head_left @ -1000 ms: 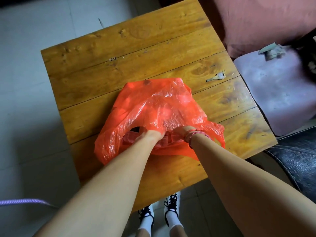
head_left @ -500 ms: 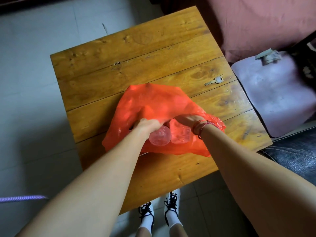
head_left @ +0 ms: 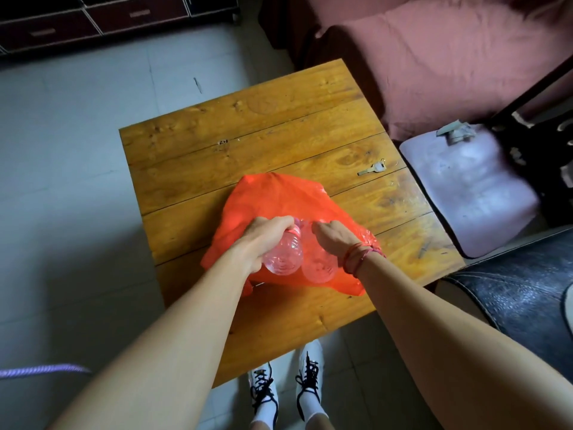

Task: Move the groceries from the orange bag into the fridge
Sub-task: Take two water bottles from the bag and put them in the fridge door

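On the table point(head_left: 248, 135), one orange bag point(head_left: 279, 200); my left hand point(head_left: 263, 240) grips the first bottle point(head_left: 283, 257); my right hand point(head_left: 336, 240) grips the second bottle point(head_left: 319, 266); one key point(head_left: 372, 169) lies apart.

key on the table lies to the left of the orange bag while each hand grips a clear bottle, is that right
Not quite. The head view shows the key to the right of the orange bag. The rest stands: the left hand grips one clear bottle and the right hand another.
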`<state>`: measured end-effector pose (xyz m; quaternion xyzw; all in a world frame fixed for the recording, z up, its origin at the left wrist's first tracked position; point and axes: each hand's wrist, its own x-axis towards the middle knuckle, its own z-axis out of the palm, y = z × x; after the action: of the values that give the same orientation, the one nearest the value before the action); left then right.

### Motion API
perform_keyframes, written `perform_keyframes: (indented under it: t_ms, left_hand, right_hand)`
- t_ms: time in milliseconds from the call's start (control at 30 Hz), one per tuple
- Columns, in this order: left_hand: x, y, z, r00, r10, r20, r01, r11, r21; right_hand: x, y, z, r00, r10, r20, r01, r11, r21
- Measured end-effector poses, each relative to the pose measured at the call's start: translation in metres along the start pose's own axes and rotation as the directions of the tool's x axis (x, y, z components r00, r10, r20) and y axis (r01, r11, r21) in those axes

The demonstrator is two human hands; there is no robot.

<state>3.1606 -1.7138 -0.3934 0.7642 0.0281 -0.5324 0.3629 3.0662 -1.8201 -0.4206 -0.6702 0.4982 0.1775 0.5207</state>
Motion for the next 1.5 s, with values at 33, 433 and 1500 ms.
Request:
perform_keyframes:
  t_ms: [33, 433, 1500]
  left_hand:
    - [-0.004, -0.002, -0.004, 1.000, 0.002, 0.023, -0.001, 0.999, -0.047]
    - [-0.106, 0.003, -0.051, 0.995, 0.061, 0.079, -0.045, 0.979, -0.198]
    - [-0.454, 0.166, -0.138, 0.221, 0.948, -0.230, -0.974, 0.226, -0.005]
  right_hand:
    - [-0.006, 0.003, 0.001, 1.000, 0.009, 0.004, -0.009, 0.999, 0.031]
    - [-0.127, -0.013, -0.024, 0.917, -0.009, 0.399, -0.208, 0.841, 0.499]
    - [-0.450, -0.198, -0.179, 0.409, -0.815, -0.410, 0.911, 0.387, 0.139]
